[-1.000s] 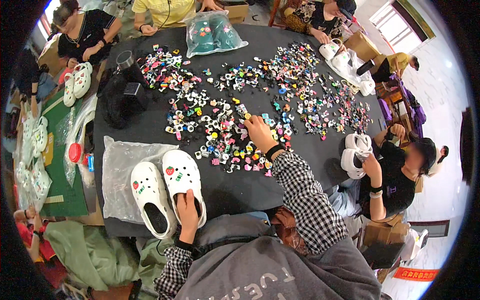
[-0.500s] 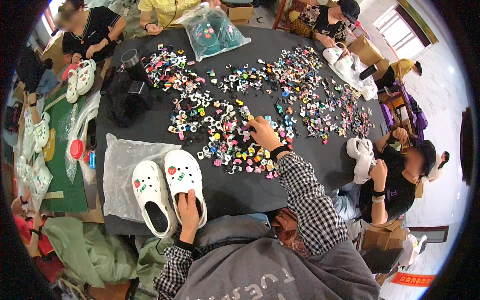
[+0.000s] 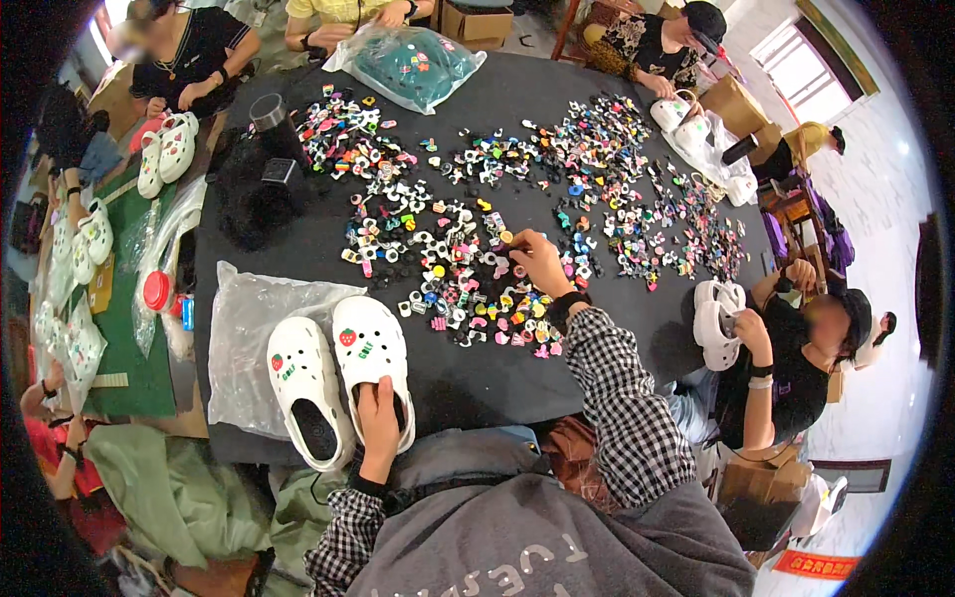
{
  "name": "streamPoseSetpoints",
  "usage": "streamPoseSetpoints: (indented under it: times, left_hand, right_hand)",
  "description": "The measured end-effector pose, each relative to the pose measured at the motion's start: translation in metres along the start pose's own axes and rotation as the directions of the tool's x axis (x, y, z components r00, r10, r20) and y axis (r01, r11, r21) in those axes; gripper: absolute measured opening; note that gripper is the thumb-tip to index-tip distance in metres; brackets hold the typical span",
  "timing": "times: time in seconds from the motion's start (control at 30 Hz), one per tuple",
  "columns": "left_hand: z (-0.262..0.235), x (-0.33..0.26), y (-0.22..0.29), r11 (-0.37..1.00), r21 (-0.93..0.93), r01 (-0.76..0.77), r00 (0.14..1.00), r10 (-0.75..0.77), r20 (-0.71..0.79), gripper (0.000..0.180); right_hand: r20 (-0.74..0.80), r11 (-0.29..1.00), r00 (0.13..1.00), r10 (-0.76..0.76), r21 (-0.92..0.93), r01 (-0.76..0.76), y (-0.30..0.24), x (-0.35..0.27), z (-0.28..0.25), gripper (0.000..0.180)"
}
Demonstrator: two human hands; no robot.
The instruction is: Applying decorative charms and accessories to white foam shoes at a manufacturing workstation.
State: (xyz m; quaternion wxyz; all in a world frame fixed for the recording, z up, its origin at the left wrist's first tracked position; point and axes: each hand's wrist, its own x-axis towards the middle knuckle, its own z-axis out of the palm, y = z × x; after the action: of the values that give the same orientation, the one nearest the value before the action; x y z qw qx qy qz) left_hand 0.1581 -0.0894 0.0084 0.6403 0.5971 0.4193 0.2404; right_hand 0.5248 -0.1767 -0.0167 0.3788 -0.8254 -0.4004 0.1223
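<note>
My left hand (image 3: 379, 423) is closed on the heel opening of a white clog (image 3: 372, 338), thumb outside and fingers inside the shoe. Its mate, another white clog (image 3: 302, 373), lies touching it on the left. Both carry a red strawberry charm and green letter charms near the toe. Over the spread of small colourful shoe charms (image 3: 468, 254) is my right hand (image 3: 540, 261), fingertips pinched together at the pile. Whatever they hold is too small to make out. Under the clogs lies a clear plastic bag (image 3: 249, 308).
A black tumbler (image 3: 274, 124) stands at the table's far left. At the far edge a person handles a bag of green clogs (image 3: 413, 65). On the right another person holds a white clog (image 3: 716, 323). More white clogs (image 3: 686, 124) lie at the far right.
My right hand stays at the charm pile, with its fingers slightly shifted. The bag of green clogs has been pulled toward the far person. The person on the right has turned their white clog.
</note>
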Motion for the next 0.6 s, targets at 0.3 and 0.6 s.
streamPoseSetpoints:
  times: [0.3, 0.6]
  left_hand:
    - [-0.001, 0.000, 0.004, 1.000, -0.012, 0.022, 1.000, -0.022, 0.017, 0.036]
    - [0.000, 0.000, -0.001, 0.999, 0.024, -0.037, 0.999, 0.037, -0.003, 0.034]
  right_hand:
    - [0.381, 0.226, 0.886, 0.265, 0.869, -0.441, -0.002, -0.006, -0.014, 0.016]
    - [0.382, 0.141, 0.889, 0.252, 0.894, -0.424, 0.000, -0.011, -0.008, 0.021]
